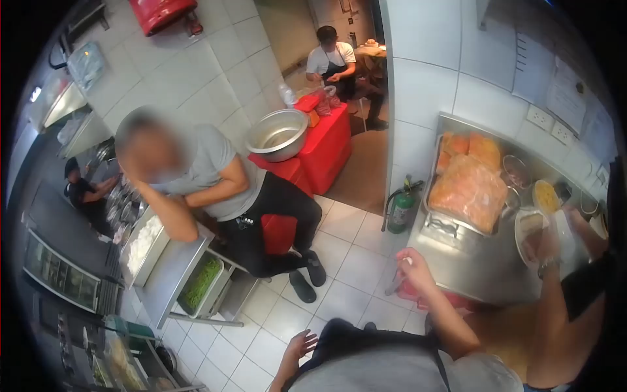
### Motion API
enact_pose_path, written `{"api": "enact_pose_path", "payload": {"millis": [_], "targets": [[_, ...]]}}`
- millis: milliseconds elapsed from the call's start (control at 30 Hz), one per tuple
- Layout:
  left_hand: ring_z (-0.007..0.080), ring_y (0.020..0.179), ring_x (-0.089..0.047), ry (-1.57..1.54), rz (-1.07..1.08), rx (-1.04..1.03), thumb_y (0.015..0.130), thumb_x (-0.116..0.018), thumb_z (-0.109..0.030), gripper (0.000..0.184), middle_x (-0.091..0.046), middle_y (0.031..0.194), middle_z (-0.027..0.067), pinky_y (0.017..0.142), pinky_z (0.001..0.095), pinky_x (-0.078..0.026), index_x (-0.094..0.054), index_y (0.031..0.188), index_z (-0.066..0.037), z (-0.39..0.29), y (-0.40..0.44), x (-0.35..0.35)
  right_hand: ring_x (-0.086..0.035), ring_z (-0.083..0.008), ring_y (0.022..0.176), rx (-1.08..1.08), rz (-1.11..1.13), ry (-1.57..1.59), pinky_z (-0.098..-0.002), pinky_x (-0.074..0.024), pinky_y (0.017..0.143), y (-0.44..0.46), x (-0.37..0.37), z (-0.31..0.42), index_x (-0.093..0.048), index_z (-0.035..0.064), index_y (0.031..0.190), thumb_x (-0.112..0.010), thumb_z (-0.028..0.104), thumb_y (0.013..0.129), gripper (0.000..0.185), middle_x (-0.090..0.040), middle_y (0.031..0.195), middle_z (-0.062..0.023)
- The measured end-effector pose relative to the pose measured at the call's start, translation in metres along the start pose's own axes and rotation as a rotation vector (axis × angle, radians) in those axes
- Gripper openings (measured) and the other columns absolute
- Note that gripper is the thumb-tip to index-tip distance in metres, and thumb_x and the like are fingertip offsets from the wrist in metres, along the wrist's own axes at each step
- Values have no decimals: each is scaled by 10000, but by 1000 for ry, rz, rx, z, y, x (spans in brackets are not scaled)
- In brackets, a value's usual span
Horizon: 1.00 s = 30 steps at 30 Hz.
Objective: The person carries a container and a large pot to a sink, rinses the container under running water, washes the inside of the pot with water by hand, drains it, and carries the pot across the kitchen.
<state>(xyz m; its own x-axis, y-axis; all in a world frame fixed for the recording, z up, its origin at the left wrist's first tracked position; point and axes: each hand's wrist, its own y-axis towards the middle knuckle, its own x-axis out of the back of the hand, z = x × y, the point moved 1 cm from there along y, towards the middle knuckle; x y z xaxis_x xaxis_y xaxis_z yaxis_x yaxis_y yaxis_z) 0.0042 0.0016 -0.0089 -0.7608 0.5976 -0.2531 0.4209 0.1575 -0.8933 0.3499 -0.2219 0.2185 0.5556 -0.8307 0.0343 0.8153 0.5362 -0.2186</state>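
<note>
Beside the steel counter (467, 261) with illegible wall papers (565, 95) above, right hand (415, 269) curls, grip unclear; left hand (300, 344) splays.

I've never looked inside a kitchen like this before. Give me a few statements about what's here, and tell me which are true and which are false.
1. Clear plastic bags of orange contents lie in a rectangular metal tray. True.

2. The green cylindrical fire extinguisher lies on the shiny steel table. False: the extinguisher stands on the white-tiled floor.

3. The camera wearer's bare left grip is clenched into a fist. False: the left grip is open and empty.

4. A wide, round metal basin rests on red boxes. True.
</note>
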Motion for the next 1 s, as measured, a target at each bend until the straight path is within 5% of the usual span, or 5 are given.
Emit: {"api": "enact_pose_path", "payload": {"millis": [167, 433, 500, 800, 1000], "targets": [[254, 1101, -498, 119, 108, 11, 904, -421, -294, 481, -479, 1243, 101, 879, 403, -411, -301, 1335, -117, -144, 73, -38, -562, -305, 654, 642, -66, -734, -389, -452, 575, 101, -1, -4, -540, 14, 816, -550, 49, 752, 74, -551, 751, -150], [230, 983, -549, 375, 57, -99, 860, -485, -349, 437, -538, 1141, 79, 767, 412, -398, -426, 1231, -126, -406, 235, -112, -565, -389, 698, -31, -275, -1035, -456, -457, 608, 159, -19, 0, -563, 38, 778, -568, 141, 711, 123, -576, 724, -202], [256, 1145, -461, 479, 223, -169, 887, -444, -351, 504, -448, 1274, 118, 952, 447, -306, -319, 1307, -103, -481, 215, -160, -579, -393, 730, -161, -279, -929, -449, -466, 645, 180, -20, 5, -607, 27, 803, -583, 172, 688, 187, -591, 735, -223], [231, 1107, -482, 525, 229, -129, 860, -505, -361, 475, -469, 1244, 85, 893, 419, -358, -390, 1246, -111, -642, 307, -257, -608, -331, 764, -294, -491, -801, -373, -469, 680, 310, -1, 19, -652, 35, 809, -603, 120, 675, 166, -618, 761, -180], [228, 1073, -502, 294, 241, -104, 860, -479, -379, 493, -475, 1233, 87, 900, 428, -349, -358, 1262, -121, -676, 361, -243, -604, -241, 671, -39, -347, -680, -326, -457, 618, 474, 11, 50, -635, -3, 794, -607, 152, 753, 162, -617, 710, -141]]}}
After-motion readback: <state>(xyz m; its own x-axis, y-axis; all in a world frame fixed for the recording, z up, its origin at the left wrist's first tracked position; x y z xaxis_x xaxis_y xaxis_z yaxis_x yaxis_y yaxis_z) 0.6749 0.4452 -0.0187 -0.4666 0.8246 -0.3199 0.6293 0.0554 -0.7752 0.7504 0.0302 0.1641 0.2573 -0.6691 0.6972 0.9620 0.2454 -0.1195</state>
